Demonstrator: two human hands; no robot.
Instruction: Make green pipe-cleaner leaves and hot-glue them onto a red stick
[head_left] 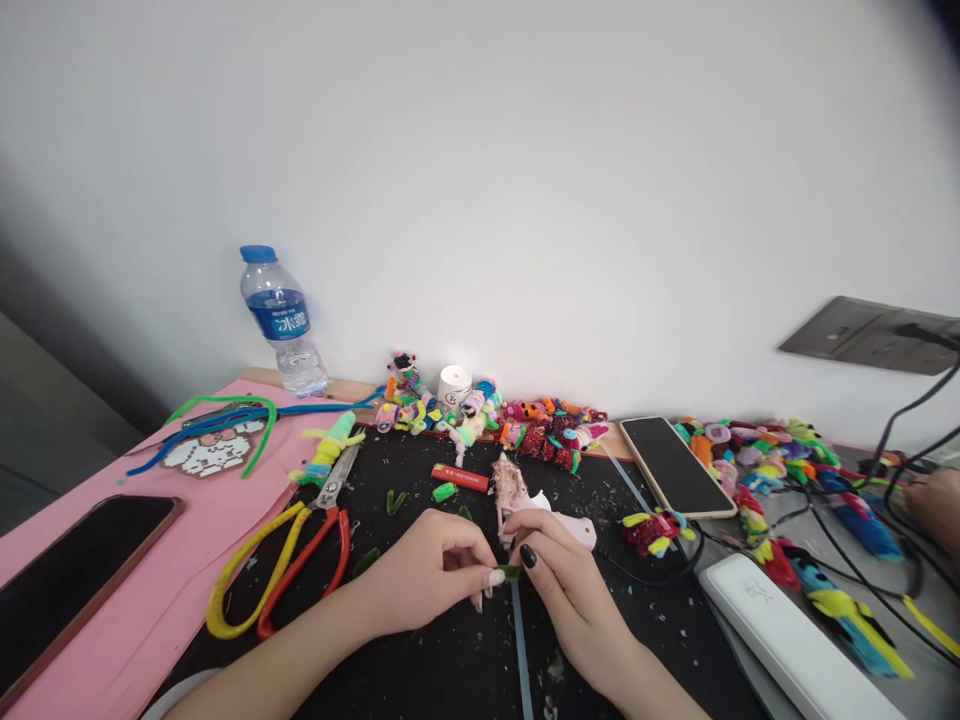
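My left hand (431, 575) and my right hand (566, 580) meet over the black mat (420, 660), both pinching a small green pipe-cleaner piece (510, 572) between their fingertips. A grey-blue strip (521, 640) runs from under the fingers toward me. Just behind my right hand lies a pale pink glue gun (559, 522) with a fuzzy pink tip. Short green pipe-cleaner bits (444, 491) and a red lighter (459, 478) lie beyond my left hand.
Yellow and red scissors (281, 560) lie left of my hands. A phone (71, 575) rests on the pink sheet; another phone (675, 465) at right. Water bottle (283, 322), lit candle (454, 384), several pipe-cleaner figures (547, 425), white power bank (787, 640), cables. Another person's hand (937, 505) far right.
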